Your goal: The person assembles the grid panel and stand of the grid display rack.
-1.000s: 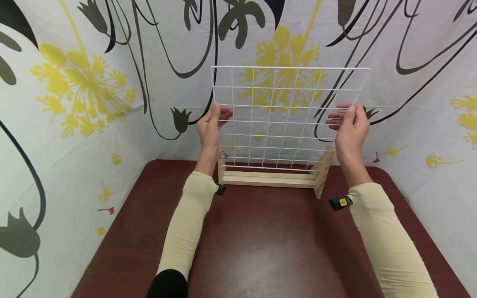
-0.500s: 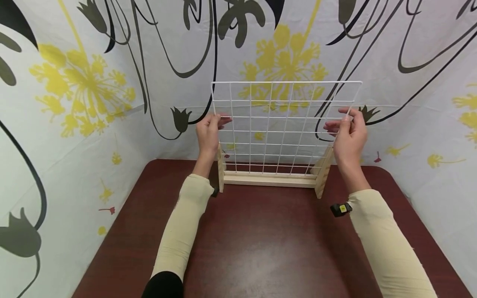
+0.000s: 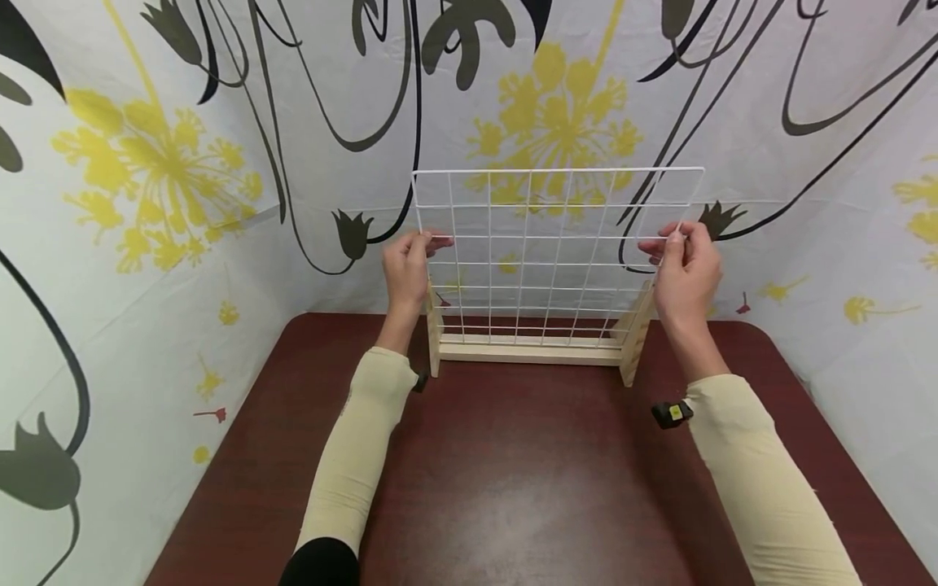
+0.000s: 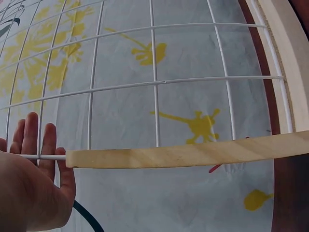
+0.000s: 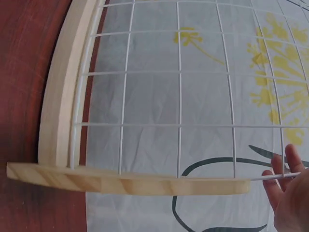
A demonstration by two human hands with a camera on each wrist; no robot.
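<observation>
Evidently light and stiff, the wire grid (image 3: pixel 557 252) stands in the wooden stand (image 3: pixel 531 350), left hand (image 3: pixel 407 273) and right hand (image 3: pixel 683 277) pinching its side edges, the sensible grip.

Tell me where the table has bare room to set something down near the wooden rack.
The table is bare in front of the wooden rack, between the two sleeves, and beside each rack end. It is crowded at the rack itself: the wire grid stands in it, with the left hand and right hand gripping its side edges.
</observation>
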